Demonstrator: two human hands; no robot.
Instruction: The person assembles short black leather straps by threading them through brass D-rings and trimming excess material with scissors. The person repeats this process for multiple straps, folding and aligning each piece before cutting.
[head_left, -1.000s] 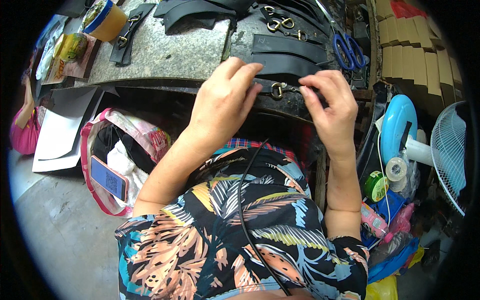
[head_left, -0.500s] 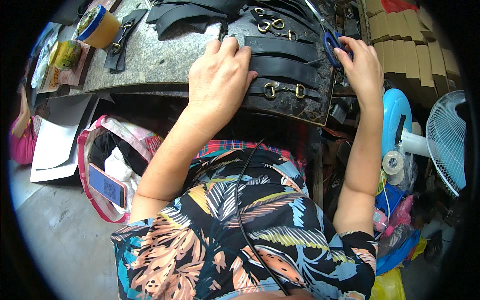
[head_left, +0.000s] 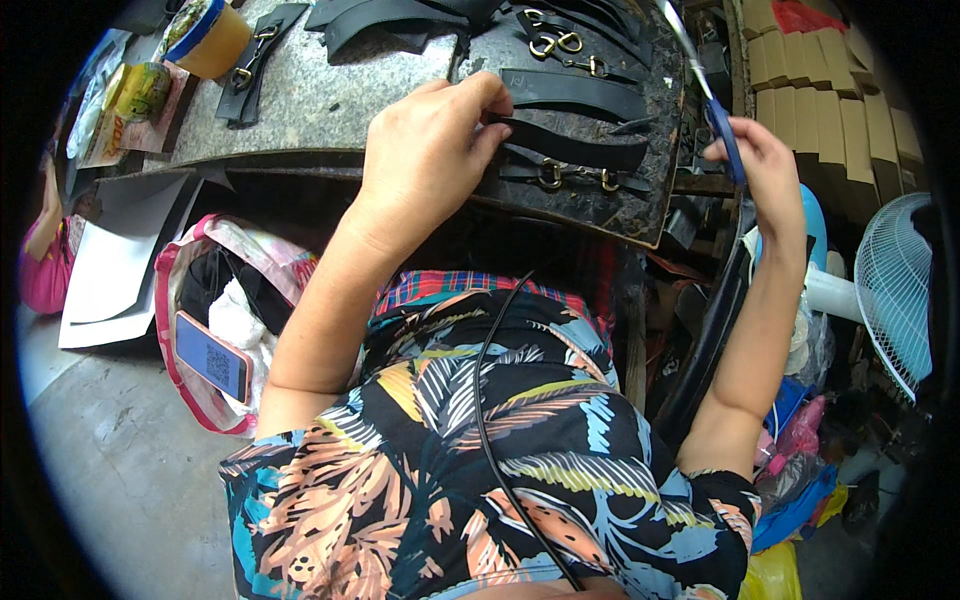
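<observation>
Near the front edge of the worktable, my left hand [head_left: 420, 150] pinches the left end of a black strap [head_left: 595, 152] between thumb and fingers. The strap is slightly lifted and runs to the right. Scissors with blue handles [head_left: 727, 143] are in my right hand [head_left: 768, 170], off the table's right side, with the blades pointing up and away. Just beyond the held strap lies another wide black strap [head_left: 575, 91]. On the near side rests a strap with brass bit-shaped hardware [head_left: 580, 178]. Whether the scissor blades are parted cannot be made out.
More black straps [head_left: 400, 22] and brass-fitted pieces [head_left: 555, 45] lie at the back. A blue-rimmed tub [head_left: 208, 42] stands at far left. Stacked tan cardboard pieces [head_left: 820, 120] and a fan [head_left: 890, 290] are at right. A bag with a phone [head_left: 213, 358] sits below left.
My right hand has lifted the scissors off the table's right edge and moved right. My left hand now grips and raises the strap's end instead of resting over the straps.
</observation>
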